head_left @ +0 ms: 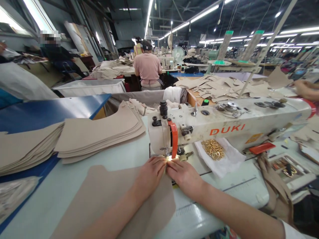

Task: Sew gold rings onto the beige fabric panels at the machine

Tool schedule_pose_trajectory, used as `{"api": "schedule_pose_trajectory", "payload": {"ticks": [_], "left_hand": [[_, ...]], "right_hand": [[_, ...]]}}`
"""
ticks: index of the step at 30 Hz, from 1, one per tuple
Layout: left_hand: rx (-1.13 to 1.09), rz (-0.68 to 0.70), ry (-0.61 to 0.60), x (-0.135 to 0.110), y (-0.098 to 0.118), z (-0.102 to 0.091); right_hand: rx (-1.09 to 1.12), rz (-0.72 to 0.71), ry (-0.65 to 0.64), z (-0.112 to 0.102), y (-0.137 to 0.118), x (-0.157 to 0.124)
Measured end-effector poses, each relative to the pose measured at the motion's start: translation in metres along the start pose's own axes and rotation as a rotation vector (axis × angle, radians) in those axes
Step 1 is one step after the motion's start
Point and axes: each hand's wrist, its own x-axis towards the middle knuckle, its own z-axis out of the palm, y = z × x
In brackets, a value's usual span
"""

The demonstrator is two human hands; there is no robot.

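A pale tabletop (67, 182) is spread beneath the fingers (157, 161); beyond them, a workshop is lit by long tubes (189, 25). Right above the fingertips, the sewing machine (194, 127) is seen. Left hand (149, 176) and right hand (186, 176) are brought close, fingers bunched together; whether anything is pinched cannot be told. The beige panel (107, 189) is laid flat under the left hand, spreading nearer than the fingertips.

Your bare forearms (226, 200), a white sleeve (294, 231) on the right one, before the sewing machine (231, 126).
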Motion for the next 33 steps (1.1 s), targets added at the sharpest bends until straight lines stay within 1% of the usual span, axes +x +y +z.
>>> {"api": "schedule_pose_trajectory", "payload": {"ticks": [3,9,13,17,28,33], "left_hand": [[-0.024,-0.007,0.012,-0.0002,-0.0038,0.001],[0.002,-0.004,0.043,0.002,-0.0076,0.0006],[0.001,-0.035,0.018,0.0029,-0.008,-0.0004],[-0.001,-0.031,0.006,0.0031,-0.0085,-0.0005],[0.024,-0.025,-0.008,0.0047,-0.0068,-0.0013],[0.023,-0.01,-0.009,0.0022,-0.0049,-0.0024]], "right_hand": [[0.004,0.003,0.018,0.0013,0.0007,0.0006],[0.015,0.014,0.052,0.0035,0.0021,0.004],[0.018,0.014,0.042,0.003,0.0023,0.005],[0.021,0.019,0.024,0.0021,0.0022,0.0047],[-0.02,0.011,0.098,0.0054,0.0018,0.0009],[-0.003,0.001,0.098,0.004,0.0004,-0.0026]]}}
